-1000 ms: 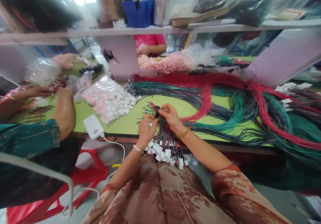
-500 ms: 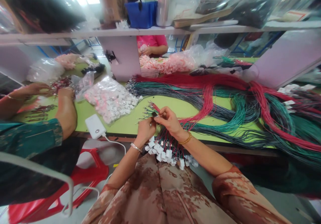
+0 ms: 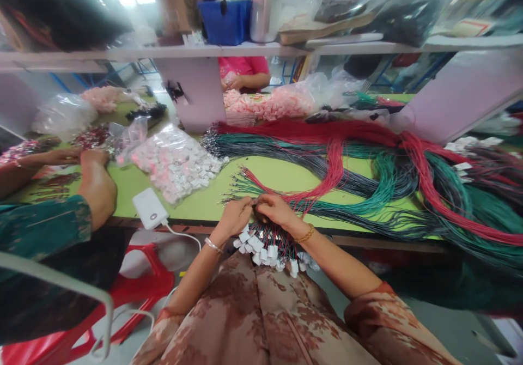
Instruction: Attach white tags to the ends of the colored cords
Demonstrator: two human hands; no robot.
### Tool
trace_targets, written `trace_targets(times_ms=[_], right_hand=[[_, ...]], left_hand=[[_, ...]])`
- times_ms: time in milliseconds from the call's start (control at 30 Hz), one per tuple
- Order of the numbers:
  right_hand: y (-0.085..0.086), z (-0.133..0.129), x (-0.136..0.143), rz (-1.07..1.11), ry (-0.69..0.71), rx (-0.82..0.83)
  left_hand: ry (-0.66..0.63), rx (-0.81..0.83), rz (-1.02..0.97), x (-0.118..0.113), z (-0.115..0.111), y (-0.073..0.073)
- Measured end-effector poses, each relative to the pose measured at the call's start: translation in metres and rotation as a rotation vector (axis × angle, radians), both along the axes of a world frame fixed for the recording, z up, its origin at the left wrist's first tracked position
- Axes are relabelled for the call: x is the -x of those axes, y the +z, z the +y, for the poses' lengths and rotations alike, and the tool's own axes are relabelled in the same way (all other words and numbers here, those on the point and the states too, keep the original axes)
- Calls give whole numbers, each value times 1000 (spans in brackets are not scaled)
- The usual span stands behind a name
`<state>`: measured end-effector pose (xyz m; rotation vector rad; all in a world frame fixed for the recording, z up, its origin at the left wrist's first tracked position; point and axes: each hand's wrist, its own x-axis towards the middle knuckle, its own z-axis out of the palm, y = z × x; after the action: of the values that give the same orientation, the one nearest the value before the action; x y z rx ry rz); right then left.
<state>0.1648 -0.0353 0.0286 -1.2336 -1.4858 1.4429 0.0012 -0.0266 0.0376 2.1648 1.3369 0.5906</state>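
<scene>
My left hand and my right hand meet at the front edge of the green tabletop. Both are closed, fingers pinched round something small and dark that I cannot make out. Just beyond them, red, green and black wire ends with metal tips fan out on the table. Below my hands hangs a cluster of wires with white connectors, over my lap. Long red wires and green wires run off to the right.
A clear bag of white connectors and a white power bank with a cable lie to the left. A co-worker's arms are at the far left. A shelf with a blue bin spans the back.
My right hand has moved down and closer to my left hand, and the red wire ends beyond them are more exposed. The whole view has shifted slightly.
</scene>
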Motion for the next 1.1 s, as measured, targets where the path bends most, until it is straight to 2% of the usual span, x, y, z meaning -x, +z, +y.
trace_targets(times_ms=[133, 267, 367, 500, 633, 867, 1033, 1100], right_hand=[[4, -3, 0, -93, 37, -42], [5, -6, 1, -153, -7, -62], [-2, -7, 5, -155, -63, -44], [-14, -9, 10, -5, -59, 33], [-16, -13, 11, 206, -79, 158], [-2, -38, 3, 117, -115, 115], [13, -47, -15, -13, -38, 18], [18, -57, -23, -45, 32, -33]], left_hand=[[-26, 84, -173, 4, 5, -1], [70, -98, -145, -3, 2, -9], [175, -204, -97, -9, -3, -17], [276, -65, -193, -13, -6, -23], [244, 46, -298, -17, -5, -22], [211, 77, -333, -25, -14, -18], [183, 69, -318, -35, -23, -17], [225, 37, -270, -36, -19, -19]])
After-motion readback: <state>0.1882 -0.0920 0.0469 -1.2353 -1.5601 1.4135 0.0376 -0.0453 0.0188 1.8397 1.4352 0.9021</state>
